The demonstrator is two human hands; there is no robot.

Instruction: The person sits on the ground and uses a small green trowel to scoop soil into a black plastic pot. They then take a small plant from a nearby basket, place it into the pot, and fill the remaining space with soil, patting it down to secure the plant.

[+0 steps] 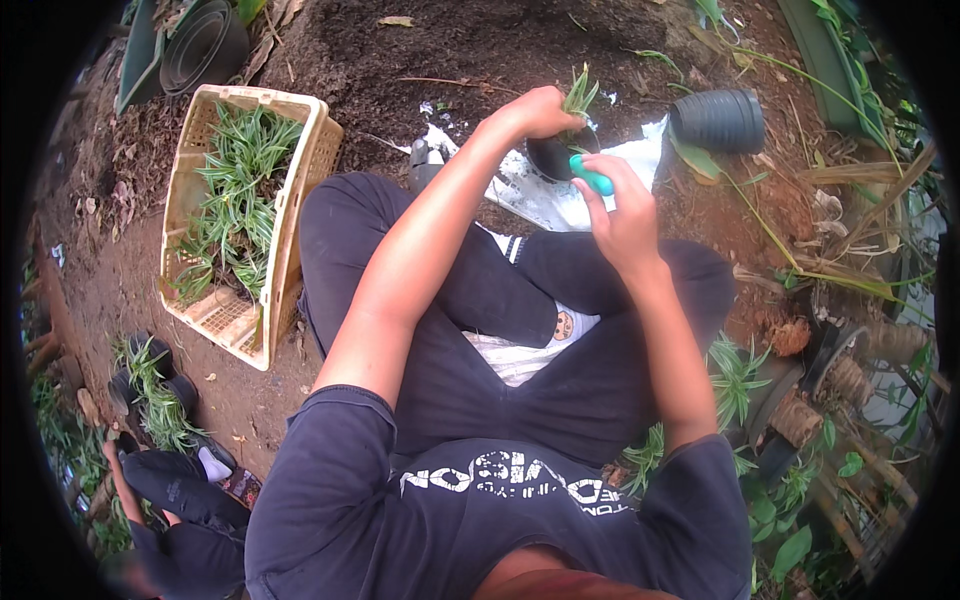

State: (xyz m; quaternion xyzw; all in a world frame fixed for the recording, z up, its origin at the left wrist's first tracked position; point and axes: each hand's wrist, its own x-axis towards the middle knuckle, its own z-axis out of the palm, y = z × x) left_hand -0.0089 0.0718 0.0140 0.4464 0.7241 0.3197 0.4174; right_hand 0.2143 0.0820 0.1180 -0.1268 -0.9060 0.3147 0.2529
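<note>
My left hand is closed round the base of a small striped-leaf plant, its leaves poking up past the fingers. Just below is a dark round pot, resting on a crumpled white sheet specked with soil. Pinched in my right hand is the teal handle of a small hand tool, pointing toward the pot. The tool's working end cannot be made out. The left hand hides part of the pot's rim.
Left of my knee stands a cream plastic crate full of similar plants. A grey pot lies tipped at the right. Loose dark soil spreads ahead. Another person sits at lower left beside potted plants.
</note>
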